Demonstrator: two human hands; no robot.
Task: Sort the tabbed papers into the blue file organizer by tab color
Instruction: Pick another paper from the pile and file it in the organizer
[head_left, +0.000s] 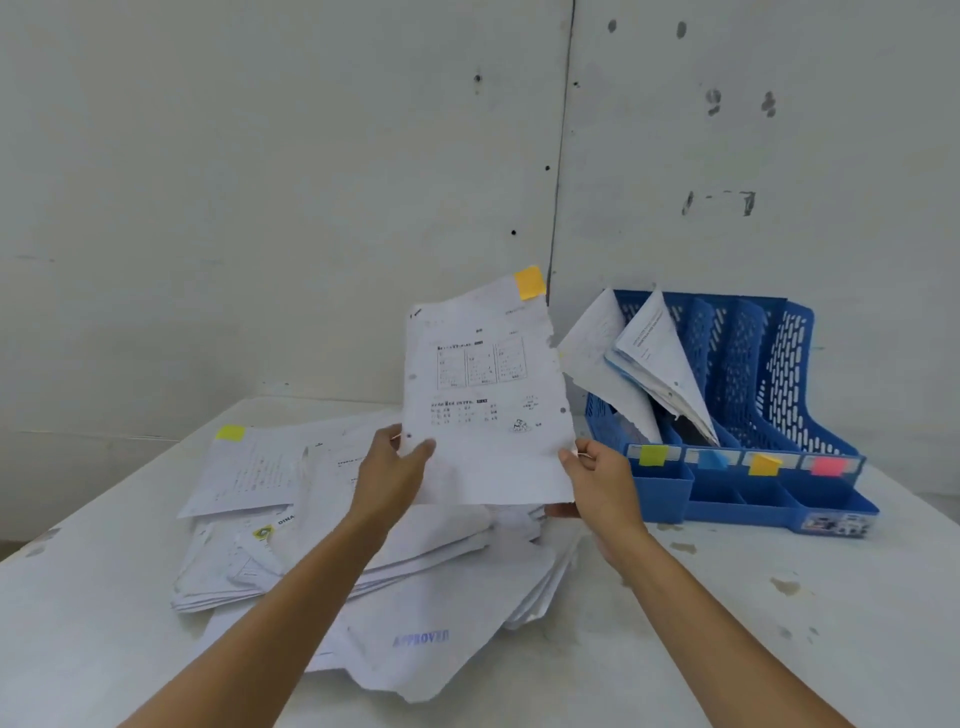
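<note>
the sorting looks early: only the two leftmost slots of the blue file organizer (779, 364), toward the table's (779, 623) far right corner, hold papers. the slots behind the orange label (762, 464) and pink label (827, 465) look bare, and a big loose pile (415, 597) covers the table's middle. one sheet (483, 395) with an orange tab (530, 282) stands upright above the pile. the left hand (395, 467) pinches its lower left edge and the right hand (602, 478) pinches the lower right.

Here's the paper sheet (483, 395): thin, matt, crinkled, ragged at the edges, its orange tab (530, 282) matt too. The blue file organizer (737, 374): smooth perforated plastic, faint sheen. The counter (779, 597): matt white, blotchy. The wall (260, 182): dull, scuffed paint.
</note>
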